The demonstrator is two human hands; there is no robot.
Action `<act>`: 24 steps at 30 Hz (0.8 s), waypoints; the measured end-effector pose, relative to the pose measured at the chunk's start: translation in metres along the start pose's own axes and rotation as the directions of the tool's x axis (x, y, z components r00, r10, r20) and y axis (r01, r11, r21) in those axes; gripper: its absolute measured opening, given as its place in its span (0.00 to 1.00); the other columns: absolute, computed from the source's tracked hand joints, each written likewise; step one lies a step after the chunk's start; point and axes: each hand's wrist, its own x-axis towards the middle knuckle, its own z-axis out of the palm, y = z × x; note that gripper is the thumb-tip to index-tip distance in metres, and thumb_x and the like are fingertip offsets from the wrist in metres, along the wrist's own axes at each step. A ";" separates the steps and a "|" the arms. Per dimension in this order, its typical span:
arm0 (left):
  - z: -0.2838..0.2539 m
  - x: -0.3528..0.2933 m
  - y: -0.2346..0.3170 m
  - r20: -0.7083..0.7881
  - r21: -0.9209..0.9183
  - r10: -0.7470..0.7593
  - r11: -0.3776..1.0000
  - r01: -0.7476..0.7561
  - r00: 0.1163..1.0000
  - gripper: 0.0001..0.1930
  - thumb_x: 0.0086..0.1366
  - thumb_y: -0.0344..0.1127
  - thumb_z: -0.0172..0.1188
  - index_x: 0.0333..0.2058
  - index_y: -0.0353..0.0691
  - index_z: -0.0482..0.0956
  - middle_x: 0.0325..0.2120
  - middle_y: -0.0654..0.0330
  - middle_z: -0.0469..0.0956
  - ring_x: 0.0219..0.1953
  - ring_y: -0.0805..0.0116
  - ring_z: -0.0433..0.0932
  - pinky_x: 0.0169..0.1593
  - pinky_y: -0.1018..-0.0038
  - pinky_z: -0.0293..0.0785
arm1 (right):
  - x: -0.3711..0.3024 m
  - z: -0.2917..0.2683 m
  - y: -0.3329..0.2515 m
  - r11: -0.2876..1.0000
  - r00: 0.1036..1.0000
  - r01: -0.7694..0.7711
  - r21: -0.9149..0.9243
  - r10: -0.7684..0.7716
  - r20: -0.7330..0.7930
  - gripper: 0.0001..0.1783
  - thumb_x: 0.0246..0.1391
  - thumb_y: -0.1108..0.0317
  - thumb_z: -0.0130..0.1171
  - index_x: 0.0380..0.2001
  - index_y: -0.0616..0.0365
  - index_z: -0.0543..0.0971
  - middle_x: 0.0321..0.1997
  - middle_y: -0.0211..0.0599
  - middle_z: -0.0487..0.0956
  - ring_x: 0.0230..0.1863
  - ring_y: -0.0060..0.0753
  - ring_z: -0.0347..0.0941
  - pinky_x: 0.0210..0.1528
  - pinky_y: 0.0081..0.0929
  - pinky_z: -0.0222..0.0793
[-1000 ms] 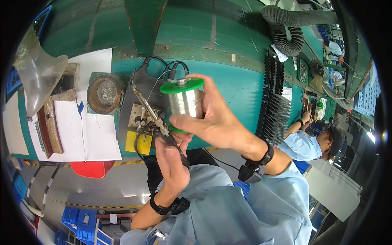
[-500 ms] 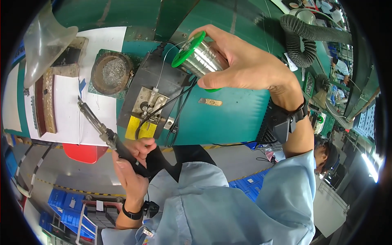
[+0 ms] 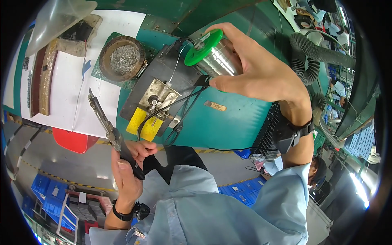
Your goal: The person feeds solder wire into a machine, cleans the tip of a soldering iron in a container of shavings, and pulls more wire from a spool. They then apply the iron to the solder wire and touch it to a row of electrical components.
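Note:
My right hand (image 3: 267, 75) grips a spool of solder wire (image 3: 218, 59) with green flanges, fingers and thumb wrapped round it. It is held above the back of a dark solder feeder (image 3: 141, 92) on the bench. A thin strand runs from the spool down to the feeder's metal plate (image 3: 161, 96). In my left hand (image 3: 130, 177) is a soldering iron (image 3: 116, 141) with a black handle. Its narrow metal tip points up and away, over white paper. A yellow piece (image 3: 145, 124) sits at the feeder's near end, partly under black cables.
Left of the feeder stands a round pot (image 3: 107, 61) with metal scraps. A clear plastic funnel-shaped hood (image 3: 57, 24) overhangs the far left. A red stool (image 3: 75, 140) is below the bench edge. Grey ducting (image 3: 306, 51) and a co-worker (image 3: 316, 171) are to the right.
The whole view has shifted, so the bench things sit further right and higher. The spool has moved slightly right and nearer relative to the feeder. Both hands keep their grips.

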 end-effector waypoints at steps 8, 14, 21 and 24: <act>-0.008 -0.004 -0.003 0.042 -0.027 0.000 1.000 0.001 0.999 0.29 0.72 0.59 0.42 0.44 0.31 0.61 0.37 0.49 0.70 0.46 0.55 0.75 0.54 0.58 0.72 | 0.018 0.007 -0.016 0.997 0.997 -0.078 -0.012 0.078 -0.012 0.37 0.45 0.79 0.66 0.59 0.58 0.62 0.45 0.35 0.73 0.46 0.24 0.69 0.46 0.24 0.69; -0.013 -0.006 -0.002 0.013 -0.034 -0.021 0.999 0.021 1.000 0.28 0.71 0.59 0.43 0.42 0.32 0.61 0.36 0.50 0.70 0.46 0.56 0.75 0.54 0.57 0.72 | 0.023 0.021 -0.005 0.995 0.995 -0.097 0.022 0.097 -0.009 0.38 0.45 0.78 0.66 0.60 0.58 0.61 0.45 0.35 0.73 0.46 0.24 0.69 0.46 0.24 0.69; -0.016 -0.008 -0.002 0.002 -0.055 -0.052 0.997 0.052 0.999 0.31 0.69 0.62 0.46 0.41 0.33 0.61 0.35 0.50 0.70 0.45 0.56 0.75 0.51 0.59 0.74 | 0.027 0.018 0.003 0.998 0.998 -0.053 0.042 0.053 -0.013 0.40 0.45 0.78 0.68 0.60 0.59 0.61 0.46 0.34 0.73 0.46 0.24 0.69 0.46 0.24 0.68; -0.017 -0.007 -0.002 0.003 -0.056 -0.063 0.996 0.063 0.998 0.31 0.68 0.63 0.47 0.41 0.32 0.61 0.35 0.50 0.70 0.45 0.56 0.75 0.50 0.60 0.75 | 0.031 0.015 0.006 0.989 0.994 -0.095 0.113 0.088 0.066 0.40 0.44 0.77 0.69 0.61 0.58 0.61 0.46 0.33 0.73 0.46 0.24 0.69 0.46 0.23 0.68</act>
